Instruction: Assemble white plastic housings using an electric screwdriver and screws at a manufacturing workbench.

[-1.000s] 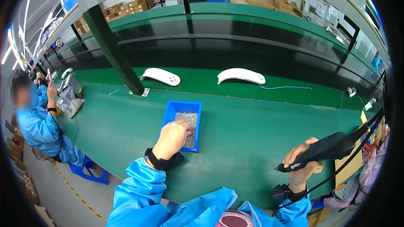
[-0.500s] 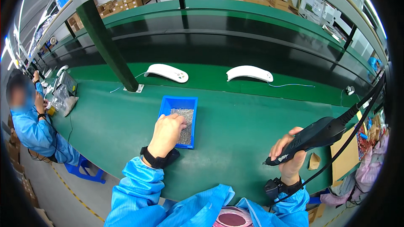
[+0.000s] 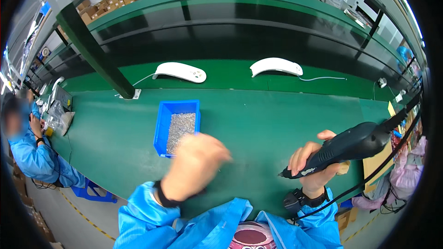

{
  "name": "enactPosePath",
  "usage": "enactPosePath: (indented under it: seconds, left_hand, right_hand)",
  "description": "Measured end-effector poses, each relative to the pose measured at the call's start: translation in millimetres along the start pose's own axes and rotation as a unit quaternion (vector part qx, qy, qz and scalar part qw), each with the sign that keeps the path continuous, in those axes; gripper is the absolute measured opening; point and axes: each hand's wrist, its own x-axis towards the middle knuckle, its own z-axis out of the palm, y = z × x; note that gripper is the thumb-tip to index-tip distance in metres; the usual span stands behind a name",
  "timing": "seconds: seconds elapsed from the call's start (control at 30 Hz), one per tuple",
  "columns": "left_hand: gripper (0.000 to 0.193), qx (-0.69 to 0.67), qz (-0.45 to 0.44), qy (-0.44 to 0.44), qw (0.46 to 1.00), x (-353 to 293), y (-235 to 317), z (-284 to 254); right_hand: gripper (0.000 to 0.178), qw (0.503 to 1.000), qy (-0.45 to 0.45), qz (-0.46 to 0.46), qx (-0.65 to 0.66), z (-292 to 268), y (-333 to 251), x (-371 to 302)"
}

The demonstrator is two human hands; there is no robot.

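Observation:
My left hand (image 3: 194, 162) is above the bench, just off the near right corner of a blue bin (image 3: 162, 131). Its fingers look pinched together, but motion smears them, and anything between them cannot be made out. Small metal screws (image 3: 181, 127), as they appear, fill much of the bin. On the right, my right hand (image 3: 317, 180) grips a black electric screwdriver (image 3: 344, 149). The tool's narrow tip points left, above the bench, and a thick cable leaves its rear end.
Two white curved plastic parts (image 3: 181, 71) with wires lie along the bench's far side. A green post (image 3: 94, 48) stands at the back left. A person in blue (image 3: 32, 150) sits far left beside a plastic bag (image 3: 60, 119). Cardboard (image 3: 374, 166) lies at the right edge.
My left hand has come out of the bin and moved right and toward me. The right hand still holds the screwdriver, a little lower left in view. The whole view has shifted slightly.

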Motion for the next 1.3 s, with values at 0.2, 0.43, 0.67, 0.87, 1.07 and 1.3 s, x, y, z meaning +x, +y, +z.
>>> enactPosePath:
  seconds: [0.2,0.43,0.67,0.87,1.07,1.3]
  left_hand:
    - [0.009,-0.188,-0.032,-0.157,0.969,-17,50,70]
    - [0.006,-0.213,-0.047,-0.123,0.968,-9,42,66]
    - [0.009,-0.175,-0.047,-0.118,0.976,-9,43,73]
    - [0.011,-0.161,-0.059,-0.108,0.979,-12,41,73]
    - [0.009,-0.078,-0.034,-0.072,0.994,-12,22,52]
    - [0.009,0.278,-0.1,0.053,0.954,-16,-82,-30]
  right_hand:
    - [0.069,0.997,-0.031,-0.018,0.075,17,-9,-9]
    - [0.073,0.978,-0.145,-0.069,0.134,9,12,-2]
    - [0.074,0.96,-0.237,-0.09,0.122,0,18,7]
    - [0.076,0.979,-0.146,-0.092,0.112,10,18,0]
    - [0.085,0.978,0.061,-0.04,0.194,26,1,9]
    - [0.061,0.961,-0.046,-0.057,0.268,14,-23,28]
